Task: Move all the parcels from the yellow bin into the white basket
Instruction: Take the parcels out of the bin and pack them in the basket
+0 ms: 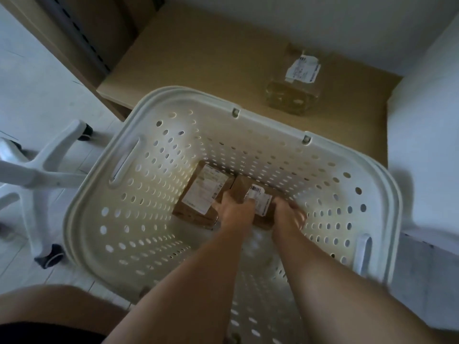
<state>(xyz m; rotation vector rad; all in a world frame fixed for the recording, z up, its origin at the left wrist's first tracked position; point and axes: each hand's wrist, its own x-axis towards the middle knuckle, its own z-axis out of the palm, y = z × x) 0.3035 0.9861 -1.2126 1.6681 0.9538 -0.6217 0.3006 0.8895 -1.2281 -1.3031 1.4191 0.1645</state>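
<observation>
White basket (248, 115): one, perforated plastic with slot handles at two sides, seen from above; both forearms reach down into it.
Cardboard sheet (198, 53): one, flat and tan, lying on the floor beyond the basket's far rim.
Chair base (42, 175): one, white with castors, left of the basket on the pale floor.
Parcels: three in view — two on the basket floor, one outside it.
Parcel outside (295, 88): brown box with a white label, resting on the cardboard sheet, well apart from the basket's far rim.
Left parcel in basket (201, 194): brown, large white label facing up, lying flat and free of both hands.
Right parcel in basket (250, 194): brown, small label — just beside the left one, possibly touching, though the dim view blurs the edge.
Left hand (236, 207): fingers closed around the right parcel's left side.
Right hand (288, 212): fingers curled against that parcel's right side.
Yellow bin: out of frame.
</observation>
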